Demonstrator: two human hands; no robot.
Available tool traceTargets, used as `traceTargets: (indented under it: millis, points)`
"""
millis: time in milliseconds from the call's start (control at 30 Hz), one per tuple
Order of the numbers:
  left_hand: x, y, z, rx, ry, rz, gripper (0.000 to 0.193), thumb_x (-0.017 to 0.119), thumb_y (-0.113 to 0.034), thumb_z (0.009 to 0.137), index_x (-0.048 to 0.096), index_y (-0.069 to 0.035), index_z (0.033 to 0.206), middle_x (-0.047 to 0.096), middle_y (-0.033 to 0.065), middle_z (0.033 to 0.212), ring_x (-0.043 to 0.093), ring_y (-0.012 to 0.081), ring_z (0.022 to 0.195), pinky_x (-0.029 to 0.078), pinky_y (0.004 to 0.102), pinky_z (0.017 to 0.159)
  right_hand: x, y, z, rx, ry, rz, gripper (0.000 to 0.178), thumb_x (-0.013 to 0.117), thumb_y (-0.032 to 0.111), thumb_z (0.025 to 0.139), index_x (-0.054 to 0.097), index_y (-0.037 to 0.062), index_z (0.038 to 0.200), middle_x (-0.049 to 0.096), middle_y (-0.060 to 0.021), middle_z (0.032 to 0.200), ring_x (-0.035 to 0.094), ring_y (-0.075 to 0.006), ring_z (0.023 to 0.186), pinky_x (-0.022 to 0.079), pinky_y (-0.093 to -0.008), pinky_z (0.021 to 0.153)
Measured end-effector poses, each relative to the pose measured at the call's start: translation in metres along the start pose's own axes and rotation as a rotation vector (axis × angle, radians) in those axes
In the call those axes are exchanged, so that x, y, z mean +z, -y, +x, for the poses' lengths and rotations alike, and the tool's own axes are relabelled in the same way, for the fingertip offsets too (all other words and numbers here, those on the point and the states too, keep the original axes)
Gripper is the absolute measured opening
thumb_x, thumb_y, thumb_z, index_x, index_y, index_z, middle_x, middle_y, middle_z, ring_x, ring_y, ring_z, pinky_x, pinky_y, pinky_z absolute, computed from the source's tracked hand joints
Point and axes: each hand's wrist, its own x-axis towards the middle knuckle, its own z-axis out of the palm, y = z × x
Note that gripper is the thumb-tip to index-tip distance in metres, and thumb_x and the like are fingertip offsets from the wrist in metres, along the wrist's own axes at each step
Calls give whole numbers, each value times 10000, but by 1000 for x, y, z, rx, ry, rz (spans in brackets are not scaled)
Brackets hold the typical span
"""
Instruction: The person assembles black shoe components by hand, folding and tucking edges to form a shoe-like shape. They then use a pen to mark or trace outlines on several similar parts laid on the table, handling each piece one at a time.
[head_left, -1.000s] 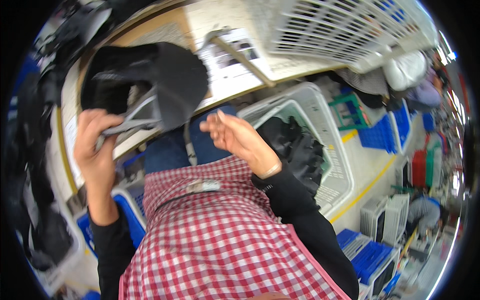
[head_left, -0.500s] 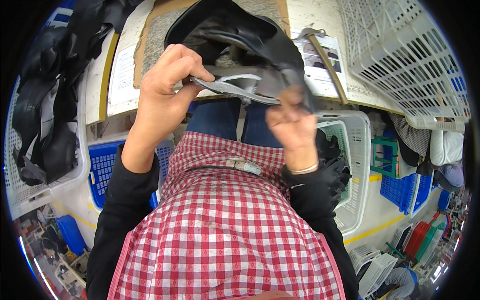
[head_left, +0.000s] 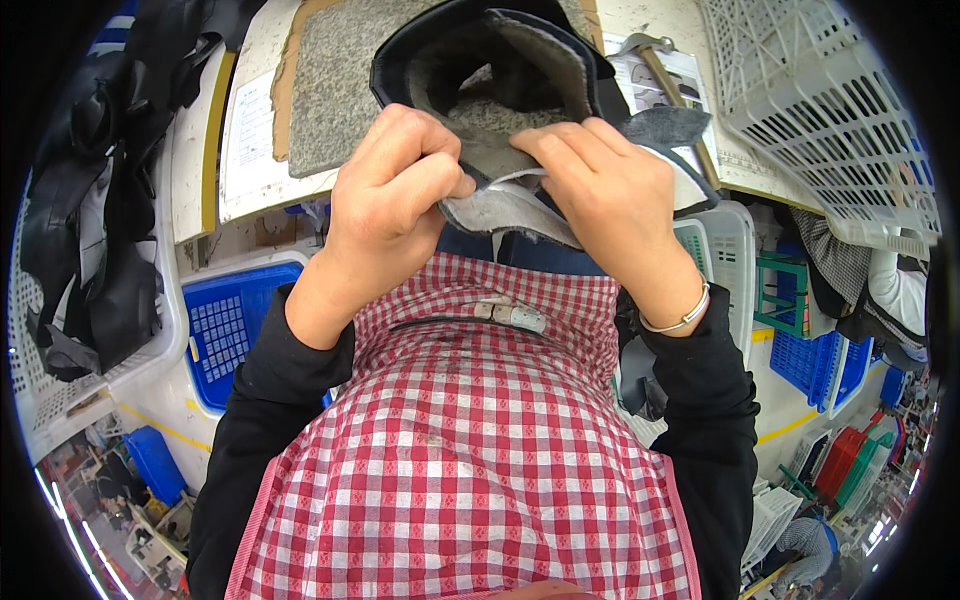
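Both hands working the lining edge of a gray-lined black piece at the bench.
Left hand is pinching the pale gray edge, thumb and index together; right hand is gripping farther right, fingers curled over, thumb mostly hidden, tightness can't tell. Piece is spanning the bench's near side, mouth gaping, between speckled slab and hammer. Step in hand: seemingly spreading or aligning the edge; next move is probably calling for a firm two-handed grip.
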Motion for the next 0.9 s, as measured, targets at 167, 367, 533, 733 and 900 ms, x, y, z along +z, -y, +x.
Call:
traceTargets:
  millis: [167, 367, 533, 733, 900]
  points:
    - [-6, 6, -19, 3, 19, 95, 316, 666, 87, 532, 660, -41, 820, 554, 56, 772, 583, 249, 713, 464, 331, 548, 10, 12, -10, -35, -94, 60, 249, 716, 159, 721, 745, 148, 968, 728, 54, 902, 644, -115, 769, 480, -261, 605]
    - [-13, 11, -37, 71, 44, 213, 337, 698, -11, 603, 708, -30, 939, 546, 55, 755, 567, 232, 687, 444, 329, 521, 10, 25, -7, -96, -69, 92, 254, 722, 166, 736, 763, 140, 985, 728, 55, 906, 632, -102, 764, 451, -261, 597]
    - [-12, 14, -41, 20, 10, 160, 469, 707, 64, 530, 676, -39, 987, 566, 82, 797, 578, 278, 725, 465, 356, 563, 14, 38, -3, -89, -95, 109, 285, 732, 160, 746, 761, 139, 1029, 738, 57, 949, 624, -96, 761, 436, -255, 593]
    - [-12, 10, -38, -49, 6, 99, 507, 718, 89, 507, 659, -41, 993, 591, 88, 829, 588, 299, 749, 480, 372, 586, 20, 43, 9, -93, -140, 114, 256, 737, 162, 749, 755, 134, 1002, 730, 52, 946, 613, -101, 738, 413, -259, 586]
    - [-11, 16, -38, -96, 0, 157, 400, 736, 55, 559, 669, -49, 939, 578, 70, 822, 585, 280, 750, 477, 367, 584, 22, 42, 18, -124, -147, 91, 226, 737, 152, 721, 738, 110, 942, 694, 46, 875, 607, -108, 730, 406, -264, 594]
